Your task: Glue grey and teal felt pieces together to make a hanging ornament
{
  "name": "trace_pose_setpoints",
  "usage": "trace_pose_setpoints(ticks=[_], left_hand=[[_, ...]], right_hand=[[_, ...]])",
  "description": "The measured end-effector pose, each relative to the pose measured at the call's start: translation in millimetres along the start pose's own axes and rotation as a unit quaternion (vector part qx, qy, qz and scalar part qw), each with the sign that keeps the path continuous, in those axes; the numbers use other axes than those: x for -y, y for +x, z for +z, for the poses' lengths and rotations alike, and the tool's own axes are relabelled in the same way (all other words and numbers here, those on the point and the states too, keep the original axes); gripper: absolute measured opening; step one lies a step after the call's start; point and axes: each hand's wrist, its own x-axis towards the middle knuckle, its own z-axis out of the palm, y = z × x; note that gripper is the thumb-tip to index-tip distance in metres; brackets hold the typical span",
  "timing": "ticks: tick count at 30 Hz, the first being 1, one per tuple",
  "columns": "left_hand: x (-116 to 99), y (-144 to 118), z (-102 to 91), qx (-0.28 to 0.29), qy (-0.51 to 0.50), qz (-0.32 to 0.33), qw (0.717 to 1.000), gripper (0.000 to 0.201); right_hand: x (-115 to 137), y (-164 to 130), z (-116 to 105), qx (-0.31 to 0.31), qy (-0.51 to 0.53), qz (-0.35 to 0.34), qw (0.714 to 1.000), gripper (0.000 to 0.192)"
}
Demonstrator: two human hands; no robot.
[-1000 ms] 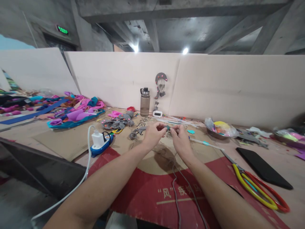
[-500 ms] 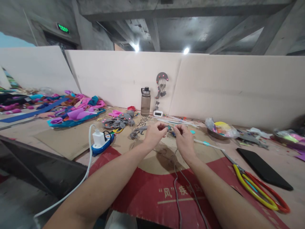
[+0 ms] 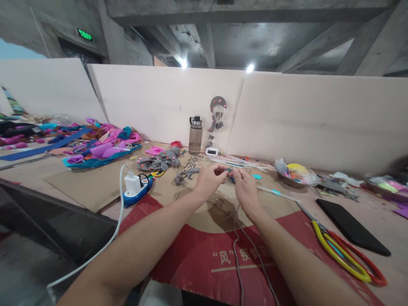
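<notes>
Left hand (image 3: 208,180) and right hand (image 3: 244,187) drawn closer together than a second ago, fingertips now nearly touching over the small teal-and-grey piece (image 3: 230,171). Right hand shifted slightly left and up. Grey cord (image 3: 237,250) hanging from it swung a little. Camera tilted slightly, scene sitting lower.

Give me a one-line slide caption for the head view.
Left hand and right hand pinch a small gray craft piece together above cardboard, gray cord trailing down.

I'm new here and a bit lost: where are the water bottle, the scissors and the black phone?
water bottle (image 3: 195,138): head view, its smoky body.
scissors (image 3: 346,257): head view, the yellow and red handles.
black phone (image 3: 352,226): head view, middle of its dark face.
</notes>
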Motion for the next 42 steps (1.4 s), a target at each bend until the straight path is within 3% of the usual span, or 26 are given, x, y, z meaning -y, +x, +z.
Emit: trace_pose_setpoints(ticks=[12, 29, 36, 42], left_hand=[[5, 1, -1.6, 0.054, 0.003, 0.012, 0.998, 0.02], [0, -1, -0.5, 0.035, 0.026, 0.01, 0.999, 0.018], [-3, -2, -0.5, 0.061, -0.006, 0.008, 0.998, 0.019], [-3, -2, 0.0, 0.048, -0.003, -0.004, 0.999, 0.017]], right_hand=[[-4, 3, -4, 0.007, -0.042, -0.009, 0.999, 0.038], [1, -1, -6, 0.014, -0.14, -0.062, 0.988, 0.038], [-2, -1, -7, 0.011, -0.146, -0.06, 0.987, 0.035], [0, -1, -8, 0.016, -0.168, -0.051, 0.984, 0.036]])
